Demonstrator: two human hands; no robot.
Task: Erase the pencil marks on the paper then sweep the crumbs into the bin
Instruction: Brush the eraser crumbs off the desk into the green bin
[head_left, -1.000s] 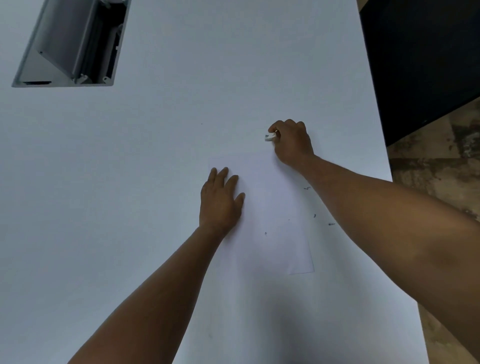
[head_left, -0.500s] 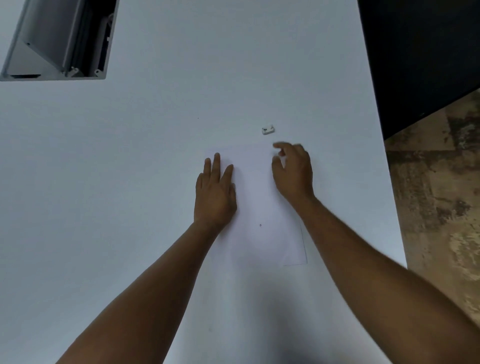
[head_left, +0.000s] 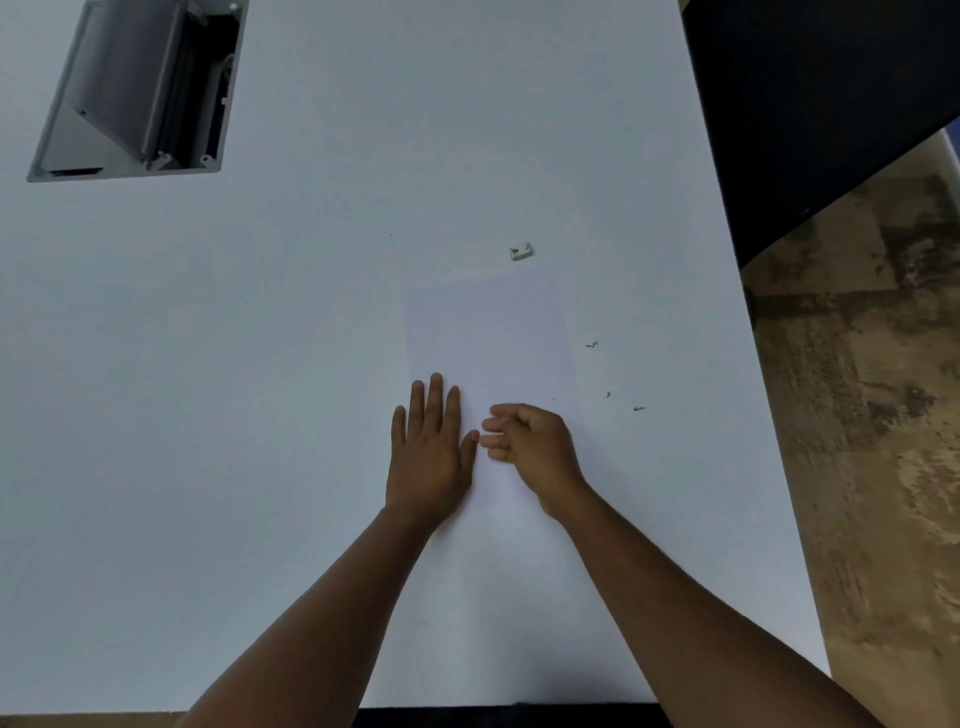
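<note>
A pale sheet of paper (head_left: 488, 332) lies flat on the white table (head_left: 260, 364). My left hand (head_left: 428, 452) rests palm down with fingers spread on the sheet's lower left edge. My right hand (head_left: 530, 447) lies on the paper beside it, fingers loosely curled and pointing left, holding nothing. The small white eraser (head_left: 521, 252) sits alone on the table just beyond the paper's top right corner. A few dark eraser crumbs (head_left: 592, 344) lie on the table to the right of the sheet, with more crumbs lower down (head_left: 638, 408).
A grey rectangular opening (head_left: 140, 93) is sunk into the table at the far left. The table's right edge (head_left: 748, 322) drops to a dark panel (head_left: 810, 104) and a mottled brown floor (head_left: 872, 415). The near table edge runs along the bottom.
My right hand set the eraser down beyond the paper, let go of it and drew back onto the lower part of the sheet. My left hand stayed flat on the paper.
</note>
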